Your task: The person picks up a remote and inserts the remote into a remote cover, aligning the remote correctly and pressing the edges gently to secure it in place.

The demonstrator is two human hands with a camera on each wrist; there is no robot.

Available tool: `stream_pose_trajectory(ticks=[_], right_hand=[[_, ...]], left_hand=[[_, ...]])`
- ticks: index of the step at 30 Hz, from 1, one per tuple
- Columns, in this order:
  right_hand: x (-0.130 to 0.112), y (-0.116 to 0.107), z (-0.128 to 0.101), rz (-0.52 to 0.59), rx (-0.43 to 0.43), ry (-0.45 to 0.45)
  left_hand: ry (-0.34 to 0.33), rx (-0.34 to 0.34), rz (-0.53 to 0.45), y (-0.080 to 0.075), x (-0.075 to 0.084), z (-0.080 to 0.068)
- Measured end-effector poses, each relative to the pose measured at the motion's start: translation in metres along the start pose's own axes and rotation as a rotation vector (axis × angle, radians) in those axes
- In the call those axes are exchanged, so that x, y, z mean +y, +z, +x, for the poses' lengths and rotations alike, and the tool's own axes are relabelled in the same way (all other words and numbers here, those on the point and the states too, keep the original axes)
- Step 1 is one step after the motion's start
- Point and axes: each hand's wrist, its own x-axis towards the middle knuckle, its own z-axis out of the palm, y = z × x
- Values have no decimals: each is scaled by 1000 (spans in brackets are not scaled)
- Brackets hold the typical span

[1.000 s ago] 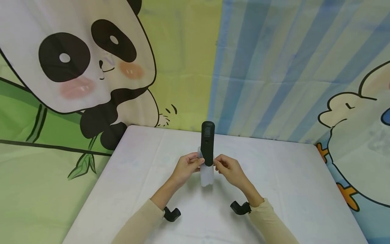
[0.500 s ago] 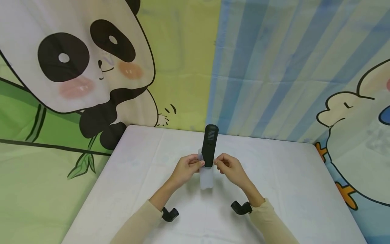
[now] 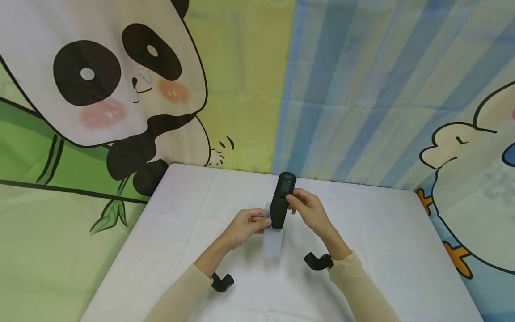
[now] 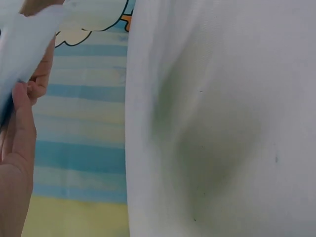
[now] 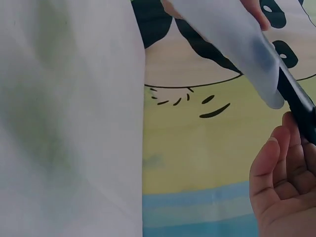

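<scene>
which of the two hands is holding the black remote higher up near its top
The right hand grips the black remote near its top; the left hand pinches the translucent sleeve lower down.

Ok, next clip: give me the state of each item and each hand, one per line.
Black plastic remote control: tilted, lower end in the sleeve mouth, mostly out.
Translucent white silicone sleeve: hanging down, held at its top.
Left hand: pinches the sleeve's top edge.
Right hand: grips the remote's upper part.
White cloth-covered table: bare where visible.
</scene>
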Motion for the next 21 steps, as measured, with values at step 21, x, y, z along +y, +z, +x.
stream_pose_trajectory(ticks=[21], right_hand=[[-29,10,-2,48,-102,-31]], left_hand=[[45,-70,-290,-2,2,0]])
